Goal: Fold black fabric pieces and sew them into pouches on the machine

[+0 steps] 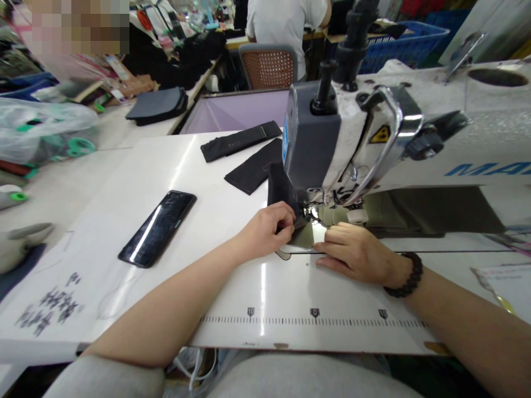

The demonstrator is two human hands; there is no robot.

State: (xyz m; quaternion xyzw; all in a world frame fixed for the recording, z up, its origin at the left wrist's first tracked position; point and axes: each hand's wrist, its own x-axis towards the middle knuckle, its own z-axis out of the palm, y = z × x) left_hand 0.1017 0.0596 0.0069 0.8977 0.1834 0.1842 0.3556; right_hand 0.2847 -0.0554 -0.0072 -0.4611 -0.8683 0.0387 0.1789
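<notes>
A white and grey sewing machine (pixel 315 132) stands in front of me, its needle area lit. My left hand (pixel 276 226) is closed in a pinch at the edge of a black fabric piece (pixel 282 185), just left of the presser foot. Under that piece, an olive-green fabric piece (pixel 302 236) lies on the machine bed. My right hand (pixel 357 251), with a dark bracelet at the wrist, rests on the bed right of the needle. Its fingers are stretched toward the olive fabric, thumb apart. More olive fabric (pixel 431 210) lies under the machine arm.
Two black fabric strips (pixel 240 141) lie behind my left hand. A black phone (pixel 160 226) is on the tabletop at left. A ruler scale (pixel 282 320) runs along the front edge. Beyond are dark folded cloth (pixel 157 105), a seated person (pixel 286 22) and a blue basket (pixel 415 44).
</notes>
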